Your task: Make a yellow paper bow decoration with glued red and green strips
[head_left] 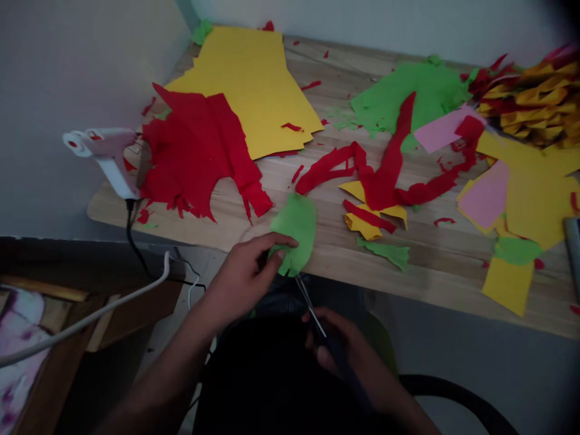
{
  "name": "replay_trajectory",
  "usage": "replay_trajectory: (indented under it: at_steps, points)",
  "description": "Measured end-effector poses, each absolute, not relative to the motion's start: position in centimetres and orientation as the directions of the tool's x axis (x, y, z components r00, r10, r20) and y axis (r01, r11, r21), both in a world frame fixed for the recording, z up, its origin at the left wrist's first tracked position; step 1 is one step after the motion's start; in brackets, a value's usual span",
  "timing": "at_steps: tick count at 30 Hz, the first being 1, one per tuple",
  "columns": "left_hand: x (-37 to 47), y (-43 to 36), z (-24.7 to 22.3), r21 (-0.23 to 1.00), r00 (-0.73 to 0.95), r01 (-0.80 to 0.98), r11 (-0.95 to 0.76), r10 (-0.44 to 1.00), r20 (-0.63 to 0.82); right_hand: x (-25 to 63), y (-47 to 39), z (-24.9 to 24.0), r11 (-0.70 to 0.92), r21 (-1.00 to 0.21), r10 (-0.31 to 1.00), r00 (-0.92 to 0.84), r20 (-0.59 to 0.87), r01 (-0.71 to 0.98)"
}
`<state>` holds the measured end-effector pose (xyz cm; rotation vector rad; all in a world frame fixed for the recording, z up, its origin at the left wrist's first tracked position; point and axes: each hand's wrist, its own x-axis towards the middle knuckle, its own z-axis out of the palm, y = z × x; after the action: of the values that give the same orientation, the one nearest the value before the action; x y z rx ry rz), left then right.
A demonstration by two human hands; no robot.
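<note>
A rounded green piece, paper or felt [299, 226], is pinched between the thumb and fingers of my left hand [254, 263] at the table's front edge. Small notches show along its lower rim. My right hand [339, 344] grips a pair of scissors [312, 311] below the edge, their blades pointing up at that notched rim. The blade tips touch or nearly touch the green piece; I cannot tell which. Dark handles are mostly covered by the fingers. Just past the green piece lie red cut strips [385, 175] and yellow scraps [365, 223].
A white glue gun [109, 157] with a black cord stands at the table's left end, beside a red sheet [194, 157] and yellow sheets [249, 84]. Farther right are a green sheet [408, 96], pink pieces [484, 196] and a pleated yellow bundle [539, 103]. Wooden table [439, 260] underneath.
</note>
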<state>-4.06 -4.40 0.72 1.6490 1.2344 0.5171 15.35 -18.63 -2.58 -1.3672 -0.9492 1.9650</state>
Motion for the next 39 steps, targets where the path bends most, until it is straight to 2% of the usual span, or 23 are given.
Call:
replay_trajectory:
  at_steps: [2, 4, 9, 16, 24, 32, 39]
  points:
    - [-4.5, -2.4, 1.1, 0.830, 0.629, 0.505, -0.237, 0.760, -0.166, 16.1, -18.0, -2.7, -0.572, -0.817, 0.778, -0.363, -0.514, -0.070]
    - [-4.8, -0.5, 1.2, 0.801, 0.749, 0.471, -0.369, 0.648, -0.141, 16.6, -17.2, -3.0, -0.548, -0.832, 0.789, -0.384, -0.480, -0.085]
    - [-5.6, 1.5, 0.4, 0.738, 0.792, 0.477, -0.478, 0.598, -0.124, 16.4, -15.3, -3.5, -0.555, -0.832, 0.768, -0.394, -0.505, -0.016]
    - [-6.0, 0.9, -0.3, 0.701, 0.803, 0.459, -0.546, 0.593, -0.063, 15.6, -14.7, -3.7, -0.590, -0.806, 0.742, -0.367, -0.560, 0.037]
    - [-6.1, 1.0, -0.5, 0.722, 0.792, 0.447, -0.528, 0.608, -0.046, 14.6, -15.9, -4.1, -0.616, -0.787, 0.755, -0.312, -0.576, -0.036]
    - [-6.3, 1.1, -0.5, 0.739, 0.779, 0.454, -0.498, 0.624, -0.057, 14.3, -15.7, -3.8, -0.700, -0.714, 0.693, -0.231, -0.683, 0.013]
    - [-6.4, 1.1, -0.6, 0.748, 0.767, 0.439, -0.498, 0.642, -0.022, 14.1, -15.9, -4.2, -0.677, -0.735, 0.709, -0.235, -0.665, 0.035]
